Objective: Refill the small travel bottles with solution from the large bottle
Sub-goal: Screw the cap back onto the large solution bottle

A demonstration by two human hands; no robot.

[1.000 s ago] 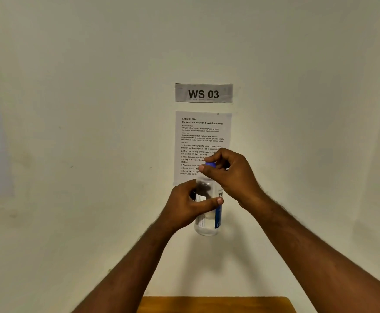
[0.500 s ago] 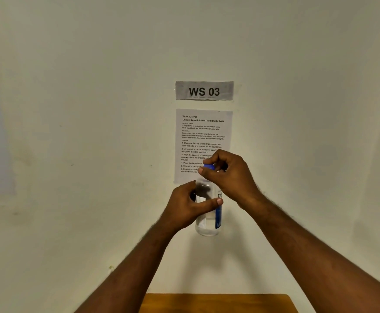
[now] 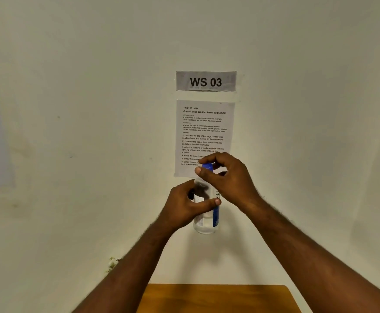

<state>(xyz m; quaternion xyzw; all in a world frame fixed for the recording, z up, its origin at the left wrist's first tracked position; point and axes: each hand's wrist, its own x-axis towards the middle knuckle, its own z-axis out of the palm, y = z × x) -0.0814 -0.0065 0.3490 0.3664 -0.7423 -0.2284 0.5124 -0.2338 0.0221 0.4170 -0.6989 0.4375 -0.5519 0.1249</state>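
Holding clear bottle (image 3: 204,222), pinching blue cap (image 3: 207,166)

The right hand (image 3: 227,179) now sits a little higher on the blue cap (image 3: 207,166), its fingers opened out so more of the cap shows than before, with the thumb across the cap's near side.

Brightness: I read the wall (image 3: 71,109) as evenly but dimly lit, with a warm greenish cast.
Shadows: soft grey patches sit at the far left and right; a faint one falls behind the bottle (image 3: 204,222).
Glare: I see none.
Focus: the "WS 03" sign (image 3: 206,81) is crisp; the instruction sheet (image 3: 203,132) has legible headings and mushy small print.
Blur: the bottle's neck smears under the right hand (image 3: 227,179).
Distortion: wide-angle stretch swells my forearms near the bottom corners.
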